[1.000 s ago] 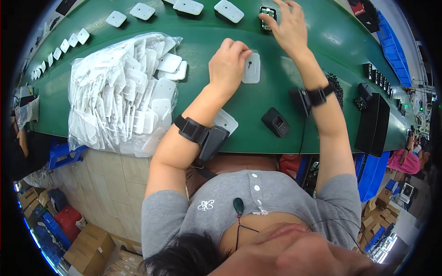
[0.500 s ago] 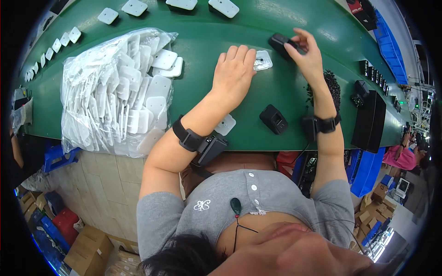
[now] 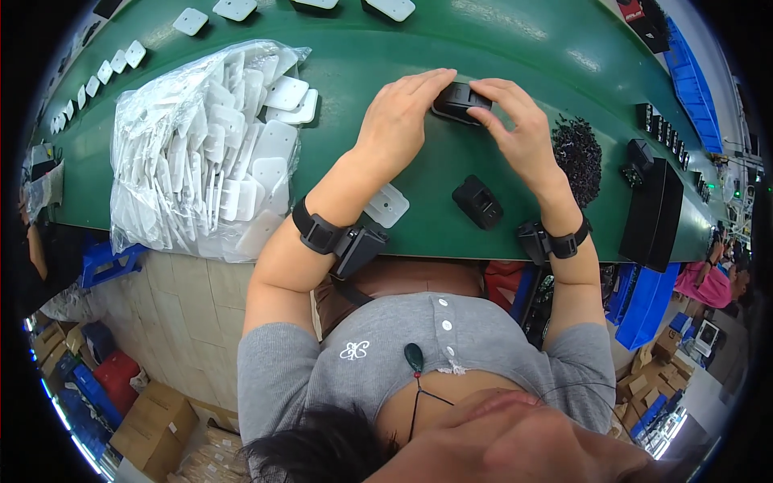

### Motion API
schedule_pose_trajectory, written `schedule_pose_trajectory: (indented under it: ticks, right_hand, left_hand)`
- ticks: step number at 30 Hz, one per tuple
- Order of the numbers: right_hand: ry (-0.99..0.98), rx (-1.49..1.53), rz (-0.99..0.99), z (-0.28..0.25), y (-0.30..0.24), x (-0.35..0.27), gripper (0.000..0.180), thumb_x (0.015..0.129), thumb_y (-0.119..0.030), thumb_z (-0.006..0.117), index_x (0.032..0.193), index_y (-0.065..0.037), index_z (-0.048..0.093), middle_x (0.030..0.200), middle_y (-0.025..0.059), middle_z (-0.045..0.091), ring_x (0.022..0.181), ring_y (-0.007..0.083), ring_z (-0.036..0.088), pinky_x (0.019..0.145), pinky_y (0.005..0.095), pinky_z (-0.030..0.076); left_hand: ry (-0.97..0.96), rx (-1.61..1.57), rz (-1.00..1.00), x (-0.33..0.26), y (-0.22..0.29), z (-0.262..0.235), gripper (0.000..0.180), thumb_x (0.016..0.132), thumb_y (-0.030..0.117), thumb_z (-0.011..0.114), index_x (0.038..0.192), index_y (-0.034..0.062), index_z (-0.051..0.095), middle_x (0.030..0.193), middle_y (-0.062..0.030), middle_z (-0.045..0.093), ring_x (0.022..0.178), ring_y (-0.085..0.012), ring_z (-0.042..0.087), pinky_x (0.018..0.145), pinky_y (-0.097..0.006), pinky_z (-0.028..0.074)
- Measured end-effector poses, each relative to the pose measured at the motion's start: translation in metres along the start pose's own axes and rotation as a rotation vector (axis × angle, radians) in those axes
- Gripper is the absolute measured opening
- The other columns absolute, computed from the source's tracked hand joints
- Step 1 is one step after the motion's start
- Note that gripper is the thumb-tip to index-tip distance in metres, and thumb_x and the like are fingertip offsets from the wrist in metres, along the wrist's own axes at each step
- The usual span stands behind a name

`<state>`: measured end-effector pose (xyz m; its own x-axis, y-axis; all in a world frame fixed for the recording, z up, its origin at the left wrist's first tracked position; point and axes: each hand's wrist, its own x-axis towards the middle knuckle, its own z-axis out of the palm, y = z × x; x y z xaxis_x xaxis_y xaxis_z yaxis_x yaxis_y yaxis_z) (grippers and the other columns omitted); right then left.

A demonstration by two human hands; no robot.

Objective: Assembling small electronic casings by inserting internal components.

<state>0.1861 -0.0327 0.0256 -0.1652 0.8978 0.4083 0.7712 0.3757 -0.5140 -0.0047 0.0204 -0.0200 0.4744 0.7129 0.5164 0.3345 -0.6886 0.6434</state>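
Note:
A black plastic case (image 3: 462, 103) lies on the green table between my two hands. My left hand (image 3: 396, 119) presses its fingertips against the case's left side, fingers together. With thumb and fingers, my right hand (image 3: 519, 125) grips the case's right side. The pale plate with a clear cover is out of sight; I cannot tell whether the case sits over it. Closer to me stands a second black case (image 3: 477, 203), touched by neither hand. A white rounded plate (image 3: 387, 206) lies beside my left forearm.
A clear bag (image 3: 201, 153) full of white plates takes up the left side. White-topped pieces (image 3: 191, 22) line the far edge. Right of my hand is a heap of small black parts (image 3: 576, 161); beyond it stands a black box (image 3: 654, 213). The green table (image 3: 354, 48) extends behind.
My right hand has brought the black case left and nearer, to where the pale plate lay. My left hand's fingers now meet the case. The plate no longer shows.

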Motion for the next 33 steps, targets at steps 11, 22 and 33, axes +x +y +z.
schedule_pose_trajectory:
  ticks: [11,22,33]
  right_hand:
    - [-0.013,-0.162,-0.160,0.008,0.005,-0.004,0.033,0.080,-0.007,0.071,0.112,-0.004,0.065,0.109,0.0125,0.064,0.096,0.0291,0.062,0.081,0.0354,0.052]
    - [-0.009,-0.208,-0.246,0.012,0.026,-0.008,0.041,0.078,-0.005,0.071,0.118,-0.007,0.063,0.110,0.0092,0.062,0.095,0.0270,0.060,0.079,0.0346,0.051]
    - [-0.117,0.701,0.409,0.000,0.034,0.027,0.033,0.096,-0.018,0.058,0.126,-0.005,0.057,0.115,0.0051,0.061,0.105,0.0121,0.055,0.096,0.0262,0.041]
  left_hand:
    - [-0.061,0.174,0.043,-0.005,0.005,-0.005,0.042,0.079,-0.006,0.049,0.117,0.0051,0.063,0.123,-0.0095,0.063,0.111,-0.0269,0.060,0.093,-0.037,0.048]
    - [-0.111,0.453,0.136,-0.009,0.018,-0.002,0.043,0.079,0.003,0.056,0.121,0.0012,0.058,0.127,-0.0095,0.059,0.114,-0.0213,0.056,0.094,-0.035,0.044]
    - [0.031,0.174,0.018,0.012,-0.005,0.008,0.035,0.080,0.017,0.067,0.110,0.0016,0.063,0.104,-0.0110,0.064,0.096,-0.0266,0.060,0.081,-0.035,0.048]
